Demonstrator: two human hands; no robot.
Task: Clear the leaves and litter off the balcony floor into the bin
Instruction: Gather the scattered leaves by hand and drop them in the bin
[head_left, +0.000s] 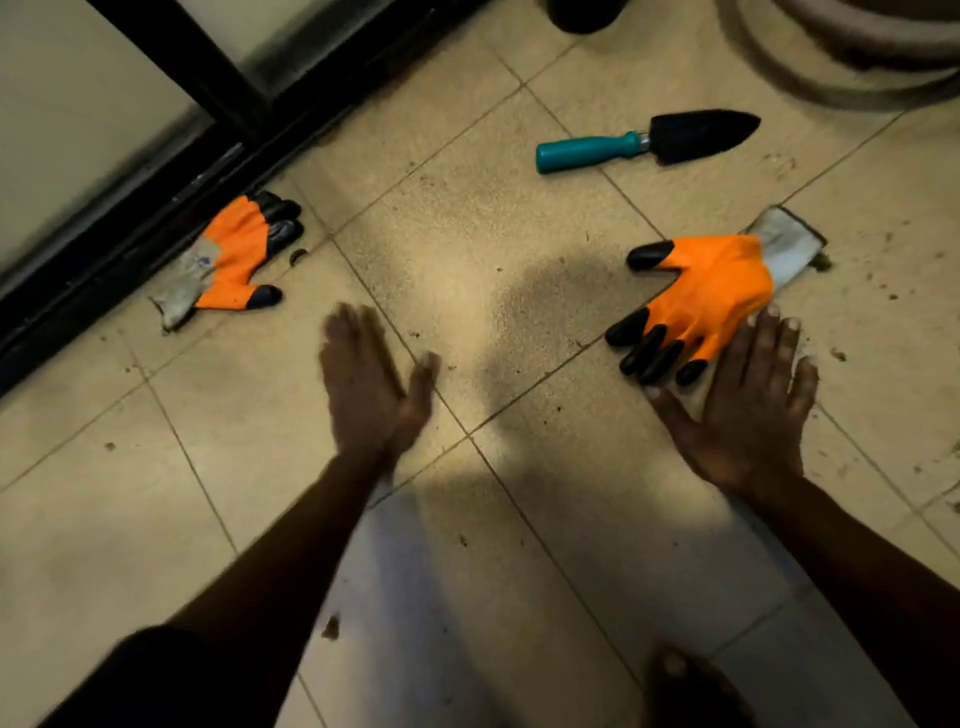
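Evidently much remains: our left hand (371, 387) and right hand (748, 410) are spread, empty; crumbs (330, 627) lie around them, no bin visible.

The tiled floor (218, 545) bears 1 orange glove (234, 254) at its door-side edge, a second glove (711, 291) and a trowel (644, 140). Leaf crumbs (330, 627) dot it.

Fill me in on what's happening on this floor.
A person leans over the tiled floor with both bare hands open. The right hand has its fingertips at the edge of an orange glove lying flat. The left hand, blurred, is over bare tile and holds nothing. A second orange glove lies by the door track and a trowel lies farther off. Bits of debris are scattered on the tiles.
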